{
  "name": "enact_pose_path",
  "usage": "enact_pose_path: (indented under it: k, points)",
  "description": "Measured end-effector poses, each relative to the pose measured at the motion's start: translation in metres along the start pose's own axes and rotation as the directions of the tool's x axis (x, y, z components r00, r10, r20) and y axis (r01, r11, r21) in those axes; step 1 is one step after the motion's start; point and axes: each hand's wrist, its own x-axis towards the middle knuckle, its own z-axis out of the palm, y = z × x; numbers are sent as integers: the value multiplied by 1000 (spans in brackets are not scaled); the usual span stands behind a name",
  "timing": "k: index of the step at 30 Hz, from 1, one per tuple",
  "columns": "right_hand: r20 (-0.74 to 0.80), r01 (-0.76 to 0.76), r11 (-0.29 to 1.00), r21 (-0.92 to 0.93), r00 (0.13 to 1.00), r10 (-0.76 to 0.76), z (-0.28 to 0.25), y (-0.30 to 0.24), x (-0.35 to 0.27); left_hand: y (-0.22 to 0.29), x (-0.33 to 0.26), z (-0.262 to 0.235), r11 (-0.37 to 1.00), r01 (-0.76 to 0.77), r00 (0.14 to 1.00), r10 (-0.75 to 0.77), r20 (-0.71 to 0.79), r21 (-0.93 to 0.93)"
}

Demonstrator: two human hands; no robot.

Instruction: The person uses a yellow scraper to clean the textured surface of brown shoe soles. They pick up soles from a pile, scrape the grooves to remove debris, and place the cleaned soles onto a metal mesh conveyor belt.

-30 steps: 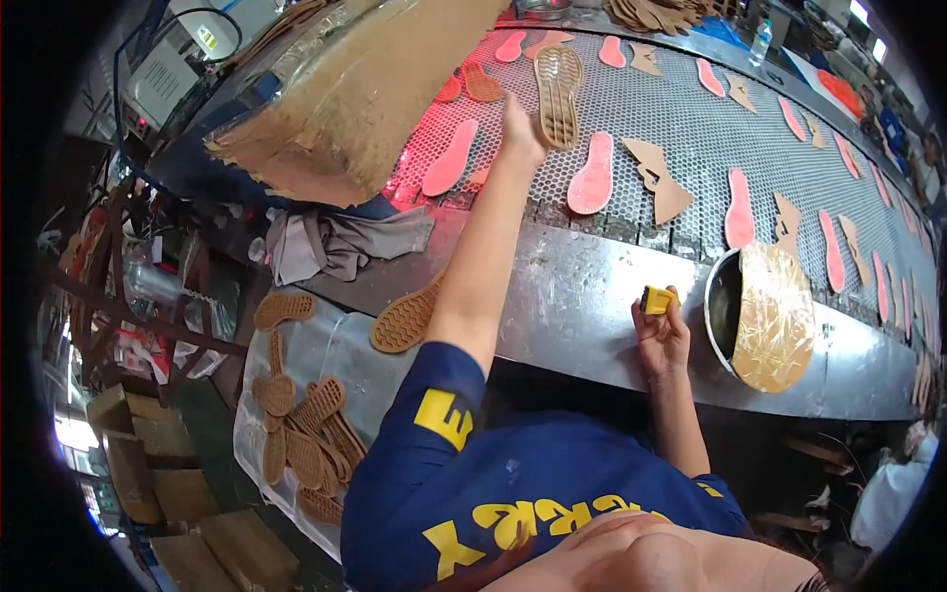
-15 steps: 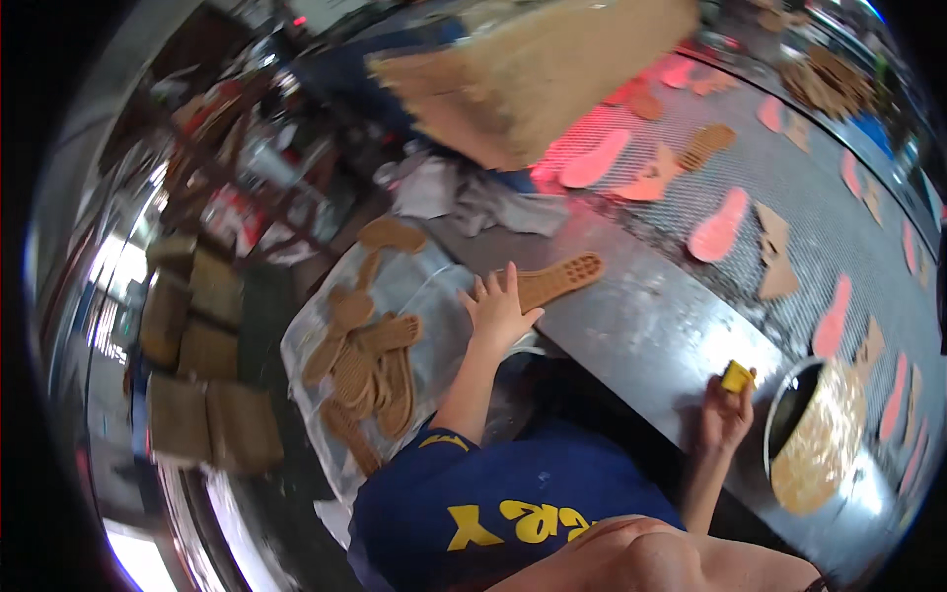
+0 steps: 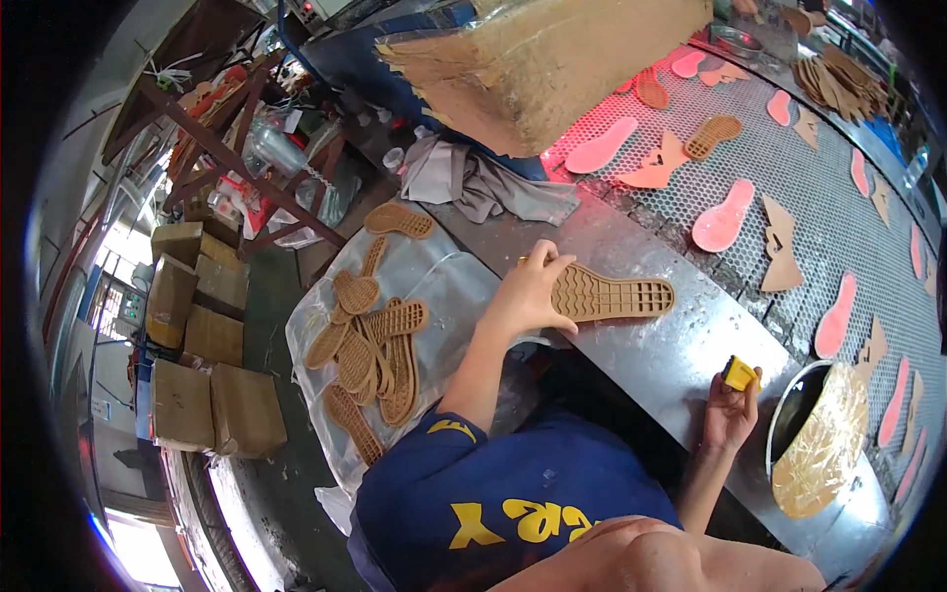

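Now the tan rubber sole [image 3: 614, 295] lies tread side up on the metal surface [image 3: 681, 345], near its front edge, and the left hand [image 3: 528, 296] presses its heel end with fingers spread, thumb curled at the rim. It seems the sole is being placed or picked up; the next move needs a firm pinch on the thin, flexible edge. The right hand [image 3: 728, 414] is closed around a small yellow block [image 3: 739, 373]. Beyond, pink insoles [image 3: 723, 217] rest on the perforated conveyor [image 3: 838, 227]. More ribbed soles [image 3: 370, 345] lie piled on clear plastic sheet [image 3: 434, 276].
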Motion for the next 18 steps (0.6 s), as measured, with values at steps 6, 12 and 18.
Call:
enact_pose_path:
  k: [6, 12, 18]
  points:
    - [-155, 230, 869, -438, 933, -325, 30, 11, -7, -1, 21, -9, 933, -17, 995, -20, -101, -360]
    - [636, 502, -399, -767, 519, -570, 94, -25, -40, 17, 1, -12, 740, -331, 862, -16, -507, -586]
    - [552, 35, -598, -800, 432, -713, 97, -71, -65, 61, 24, -7, 624, -495, 829, 131, -543, -605]
